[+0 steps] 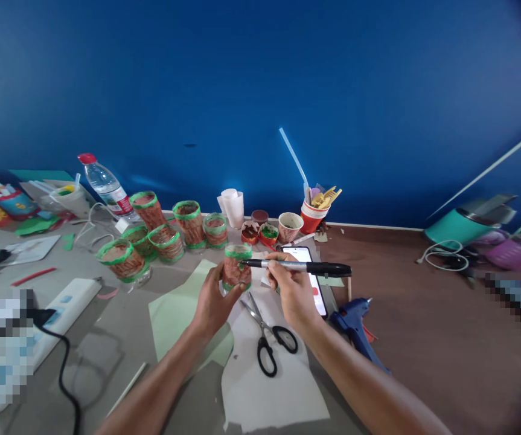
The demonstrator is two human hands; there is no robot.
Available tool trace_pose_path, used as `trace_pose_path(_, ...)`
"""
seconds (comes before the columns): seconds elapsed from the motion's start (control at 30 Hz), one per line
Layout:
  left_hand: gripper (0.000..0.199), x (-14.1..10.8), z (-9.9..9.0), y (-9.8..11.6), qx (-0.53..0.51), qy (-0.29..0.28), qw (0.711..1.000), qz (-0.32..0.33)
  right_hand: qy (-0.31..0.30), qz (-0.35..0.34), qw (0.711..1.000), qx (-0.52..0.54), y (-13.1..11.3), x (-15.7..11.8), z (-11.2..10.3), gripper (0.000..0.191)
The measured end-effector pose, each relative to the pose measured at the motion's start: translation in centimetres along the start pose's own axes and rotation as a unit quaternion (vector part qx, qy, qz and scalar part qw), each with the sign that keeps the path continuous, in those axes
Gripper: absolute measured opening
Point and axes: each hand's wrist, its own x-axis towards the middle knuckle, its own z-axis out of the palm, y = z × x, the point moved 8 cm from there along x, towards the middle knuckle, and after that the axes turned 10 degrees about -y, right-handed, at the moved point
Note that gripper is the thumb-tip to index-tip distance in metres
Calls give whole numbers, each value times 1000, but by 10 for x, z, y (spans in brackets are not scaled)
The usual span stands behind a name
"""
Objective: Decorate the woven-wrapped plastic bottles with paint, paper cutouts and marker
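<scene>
My left hand (215, 299) is closed around a small cup (236, 272) painted reddish brown with a green rim, held upright over the papers. Between the fingers of my right hand (291, 293) is a black marker pen (303, 266), lying nearly level. Its tip points left and meets the side of the cup, where a small green patch shows. Below both hands a pair of black-handled scissors (267, 338) lies with its blades slightly apart on white paper (273, 396). Green paper (174, 323) spreads under my left wrist. A lit phone (317, 290) lies beyond my right hand.
Several similar painted cups (190, 226) stand at the back left, beside a water bottle (108, 187). Paint pots (269, 234) and a red cup of wooden tools (313, 219) line the wall. A blue glue gun (360, 329) lies right; a power strip (67, 314) lies left.
</scene>
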Motion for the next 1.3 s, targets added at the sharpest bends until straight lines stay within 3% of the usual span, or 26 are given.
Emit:
trace_pose_path(0.4,55,-1,3,-1,-5,-6,1000,-16,-33,-9,999,-41,-2,0,1,17)
trace_pose_path(1.07,46,0,-2,5,50,9,999,6,-28,-59,987,-144,-19,-1,-1,18)
trace_pose_path(1.3,51,0,0,2,53,5,999,5,-59,-62,981,-177,-19,-4,8,17)
